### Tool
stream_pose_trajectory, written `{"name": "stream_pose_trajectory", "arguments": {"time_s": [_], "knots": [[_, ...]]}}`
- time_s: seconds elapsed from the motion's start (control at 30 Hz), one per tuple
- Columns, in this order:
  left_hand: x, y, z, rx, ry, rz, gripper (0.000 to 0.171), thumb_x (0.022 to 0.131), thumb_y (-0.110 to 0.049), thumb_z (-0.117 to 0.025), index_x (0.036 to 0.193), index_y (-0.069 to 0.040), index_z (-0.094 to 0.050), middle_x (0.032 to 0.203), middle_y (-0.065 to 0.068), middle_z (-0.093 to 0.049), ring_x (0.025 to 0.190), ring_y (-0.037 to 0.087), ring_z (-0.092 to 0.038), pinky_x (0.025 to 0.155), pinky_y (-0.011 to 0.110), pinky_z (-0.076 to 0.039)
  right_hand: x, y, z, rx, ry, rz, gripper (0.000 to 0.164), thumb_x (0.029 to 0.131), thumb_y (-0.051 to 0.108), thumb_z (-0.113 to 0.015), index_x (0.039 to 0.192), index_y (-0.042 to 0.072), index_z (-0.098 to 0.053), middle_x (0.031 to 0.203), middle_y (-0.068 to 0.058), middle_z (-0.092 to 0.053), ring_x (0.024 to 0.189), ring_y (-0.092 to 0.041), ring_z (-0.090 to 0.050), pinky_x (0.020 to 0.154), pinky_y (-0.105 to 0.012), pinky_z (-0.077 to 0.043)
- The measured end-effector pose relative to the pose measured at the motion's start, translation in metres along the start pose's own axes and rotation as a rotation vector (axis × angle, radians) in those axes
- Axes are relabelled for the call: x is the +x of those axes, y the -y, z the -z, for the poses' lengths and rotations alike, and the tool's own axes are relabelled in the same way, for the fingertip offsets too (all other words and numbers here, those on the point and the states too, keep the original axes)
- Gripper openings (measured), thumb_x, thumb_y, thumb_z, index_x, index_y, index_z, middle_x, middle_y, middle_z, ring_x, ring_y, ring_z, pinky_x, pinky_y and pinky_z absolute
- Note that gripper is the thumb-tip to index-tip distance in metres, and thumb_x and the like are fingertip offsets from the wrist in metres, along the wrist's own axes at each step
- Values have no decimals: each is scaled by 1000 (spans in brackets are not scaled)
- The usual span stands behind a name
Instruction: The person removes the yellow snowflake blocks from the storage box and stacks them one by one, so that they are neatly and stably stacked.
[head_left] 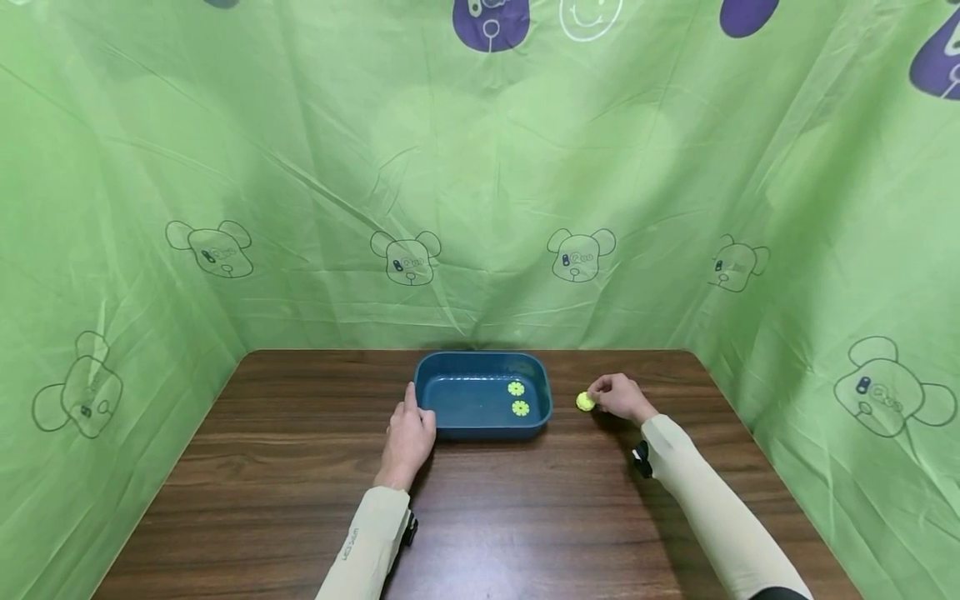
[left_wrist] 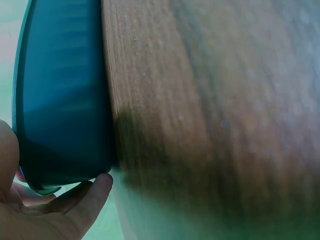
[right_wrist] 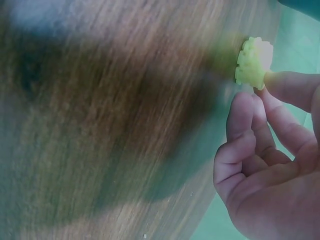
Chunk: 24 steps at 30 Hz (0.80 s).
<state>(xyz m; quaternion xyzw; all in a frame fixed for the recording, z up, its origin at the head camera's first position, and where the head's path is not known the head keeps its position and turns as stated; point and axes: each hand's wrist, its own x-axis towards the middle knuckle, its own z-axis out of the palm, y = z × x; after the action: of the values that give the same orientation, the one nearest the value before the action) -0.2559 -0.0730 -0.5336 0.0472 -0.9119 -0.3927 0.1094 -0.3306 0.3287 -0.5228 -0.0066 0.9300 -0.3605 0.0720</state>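
Observation:
A dark blue rectangular plastic tub [head_left: 480, 432] stands near the back of the wooden table. My left hand [head_left: 407, 435] grips its left side, thumb at the rim and fingers against the outer wall; the left wrist view shows the tub's side wall [left_wrist: 62, 100] close up. Two yellow-green flower-shaped discs [head_left: 520, 408] lie flat in the tub, at its right end. To the right of the tub, my right hand [head_left: 621, 397] pinches a small stack of similar yellow-green notched discs [right_wrist: 252, 62] between thumb and fingertips, low over the table.
The brown wood-grain table [head_left: 495, 508] carries the tub and discs. A green curtain [head_left: 480, 167] printed with bear faces rises behind the table's far edge and along both sides.

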Motion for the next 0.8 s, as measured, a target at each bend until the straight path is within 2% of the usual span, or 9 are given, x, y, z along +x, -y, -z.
{"name": "stream_pose_trajectory", "arguments": {"time_s": [0.23,0.47,0.6,0.8], "knots": [[0,-1,2,-9,19,23,65,98,-17,-46,159,-2,-28,135,29,-57,120,47,-59,103,58,-47,-2,4,1,-4,9,-1,19,99,15,-62,103,0,-72,91,-14,-71,73,-20,-65,64,-30,-50],[1,0,1,-8,7,6,65,98,-18,-46,159,-1,-28,135,30,-57,120,46,-60,103,57,-48,2,14,9,-98,-100,71,25,101,26,-59,113,5,-68,104,-14,-68,92,-27,-64,76,-40,-52],[1,1,0,-9,8,7,65,98,-18,-46,159,-1,-28,134,30,-57,119,46,-61,102,58,-48,6,22,9,-106,-109,77,28,102,28,-58,116,6,-68,110,-15,-68,100,-31,-63,82,-46,-52],[2,2,-1,-7,2,8,65,98,-18,-46,159,-1,-28,134,30,-58,119,46,-61,102,58,-48,11,48,4,-67,-95,100,29,101,31,-60,116,8,-68,109,-13,-66,98,-27,-61,79,-41,-51]]}}
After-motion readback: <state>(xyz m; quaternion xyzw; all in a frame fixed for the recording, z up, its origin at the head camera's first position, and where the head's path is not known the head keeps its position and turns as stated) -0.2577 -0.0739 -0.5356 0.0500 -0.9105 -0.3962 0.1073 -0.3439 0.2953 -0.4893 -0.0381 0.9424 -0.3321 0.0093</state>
